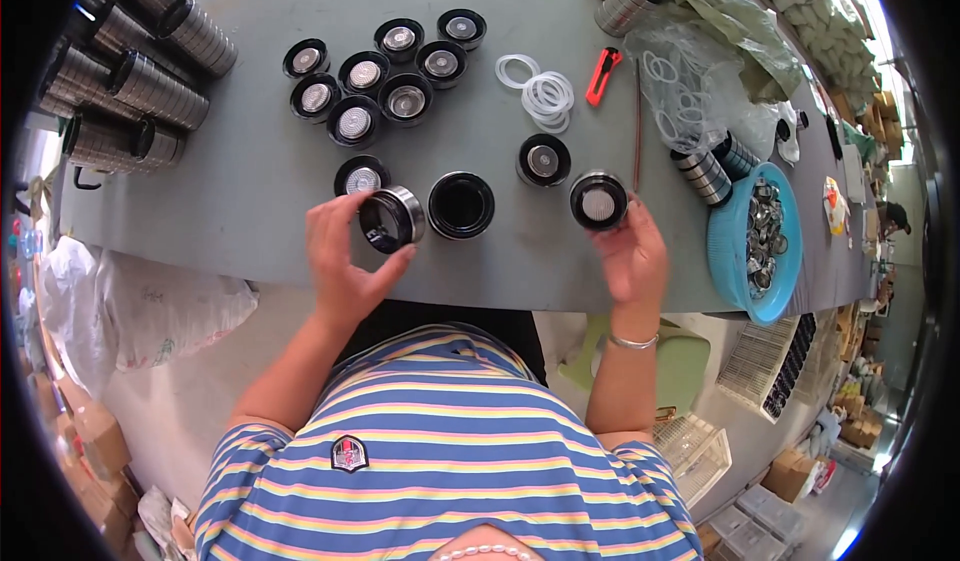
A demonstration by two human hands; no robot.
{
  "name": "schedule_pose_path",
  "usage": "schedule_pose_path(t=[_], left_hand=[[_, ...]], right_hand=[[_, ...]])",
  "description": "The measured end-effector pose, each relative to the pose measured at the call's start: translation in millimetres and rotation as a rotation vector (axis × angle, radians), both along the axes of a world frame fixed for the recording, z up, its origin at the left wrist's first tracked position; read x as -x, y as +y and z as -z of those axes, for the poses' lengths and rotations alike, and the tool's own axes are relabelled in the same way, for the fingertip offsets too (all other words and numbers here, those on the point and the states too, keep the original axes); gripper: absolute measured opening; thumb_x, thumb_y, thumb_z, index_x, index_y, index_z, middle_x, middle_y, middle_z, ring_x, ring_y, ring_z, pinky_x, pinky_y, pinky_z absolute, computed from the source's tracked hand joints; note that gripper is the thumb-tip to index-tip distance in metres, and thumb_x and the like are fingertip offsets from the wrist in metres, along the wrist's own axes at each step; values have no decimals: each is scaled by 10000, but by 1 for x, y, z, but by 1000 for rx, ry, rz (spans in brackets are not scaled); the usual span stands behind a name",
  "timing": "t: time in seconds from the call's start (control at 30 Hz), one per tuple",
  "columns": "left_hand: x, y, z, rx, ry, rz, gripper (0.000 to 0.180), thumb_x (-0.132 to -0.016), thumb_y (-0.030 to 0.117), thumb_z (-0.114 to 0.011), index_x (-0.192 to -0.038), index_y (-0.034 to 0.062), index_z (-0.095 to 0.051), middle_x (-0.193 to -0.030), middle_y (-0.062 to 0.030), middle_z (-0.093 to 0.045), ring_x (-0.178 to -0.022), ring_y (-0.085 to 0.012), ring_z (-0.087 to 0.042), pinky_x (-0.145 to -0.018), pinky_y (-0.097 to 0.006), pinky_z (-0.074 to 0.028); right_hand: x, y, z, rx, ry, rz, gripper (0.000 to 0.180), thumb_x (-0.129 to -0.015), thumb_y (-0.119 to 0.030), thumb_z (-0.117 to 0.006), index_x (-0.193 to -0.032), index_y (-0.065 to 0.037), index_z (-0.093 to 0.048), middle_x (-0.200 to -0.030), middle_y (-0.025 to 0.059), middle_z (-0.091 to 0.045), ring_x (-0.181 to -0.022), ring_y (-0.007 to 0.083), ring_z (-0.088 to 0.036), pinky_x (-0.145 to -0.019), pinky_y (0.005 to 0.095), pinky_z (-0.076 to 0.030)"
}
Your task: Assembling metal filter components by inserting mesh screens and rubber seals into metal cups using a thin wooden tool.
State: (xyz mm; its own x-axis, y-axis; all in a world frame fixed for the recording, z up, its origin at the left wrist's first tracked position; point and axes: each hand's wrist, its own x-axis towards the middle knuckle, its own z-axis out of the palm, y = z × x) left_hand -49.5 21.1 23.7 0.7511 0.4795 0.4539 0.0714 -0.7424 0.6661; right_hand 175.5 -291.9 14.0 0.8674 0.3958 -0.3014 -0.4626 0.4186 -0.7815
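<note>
My left hand [338, 259] grips a steel-and-black cup lid [408, 211] by its rim, tilted so that its hollow inside shows. My right hand [636, 257] has its fingers round another black lid [599, 204], which has a silver disc in its middle. Between the hands, a hollow black lid with a steel rim [461, 206] lies on the table. Just beyond my left hand is a lid with a disc [361, 178], partly hidden. Another such lid [543, 161] sits left of my right hand.
Several lids with discs [364, 73] are grouped farther off. Clear sealing rings [547, 99], a red cutter [603, 77] and a thin rod [638, 126] lie at the right. A blue basket [727, 256] holds metal discs. Stacked lids [160, 91] stand far left on the grey table [250, 191].
</note>
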Motion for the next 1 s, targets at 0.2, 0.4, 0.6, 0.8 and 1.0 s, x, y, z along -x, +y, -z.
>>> schedule_pose_path(t=[0.2, 0.4, 0.6, 0.8, 1.0], left_hand=[[-6, -1, -1, -231, 194, 5, 716, -771, 280, -900, -1400, 47, -650, -1333, -133, -645, -1220, -350, -575, -1067, -459, -460], [-8, -7, 0, -262, 16, -46, 586, -824, 250, -866, -1343, 52, -680, -1326, -135, -644, -1254, -359, -567, -1078, -486, -438], [5, -38, 2, -312, -331, 178, 222, -860, 100, -796, -1074, 107, -739, -1149, -91, -698, -1004, -279, -651, -923, -455, -526], [-22, -77, 10, -173, -138, 677, 342, -838, 97, -805, -1178, 111, -762, -1195, -80, -696, -1036, -284, -680, -876, -387, -579], [-62, -111, 19, 0, -28, 645, 507, -828, 127, -813, -1300, 70, -637, -1291, -117, -633, -1172, -355, -643, -936, -441, -564]], right_hand=[[14, -2, -5, 231, 30, -64, 519, -1028, -249, -733, -1454, -5, -563, -1127, 69, -733, -955, 128, -691, -815, 284, -566], [-1, 2, -25, 770, -246, -305, 511, -907, -91, -819, -1364, 34, -628, -1100, 56, -739, -962, 106, -695, -770, 261, -559], [-13, 3, -6, 833, -409, -380, 363, -860, 57, -701, -1216, 2, -659, -1107, 26, -731, -985, 121, -675, -803, 265, -544], [34, 19, -25, 1011, -1052, -192, 366, -740, 44, -694, -1082, -85, -711, -1059, 107, -714, -1010, 309, -653, -917, 384, -526], [68, 16, -31, 1018, -1202, -311, 374, -721, 40, -669, -1080, -60, -703, -1131, 150, -702, -1174, 388, -634, -1053, 485, -495]])
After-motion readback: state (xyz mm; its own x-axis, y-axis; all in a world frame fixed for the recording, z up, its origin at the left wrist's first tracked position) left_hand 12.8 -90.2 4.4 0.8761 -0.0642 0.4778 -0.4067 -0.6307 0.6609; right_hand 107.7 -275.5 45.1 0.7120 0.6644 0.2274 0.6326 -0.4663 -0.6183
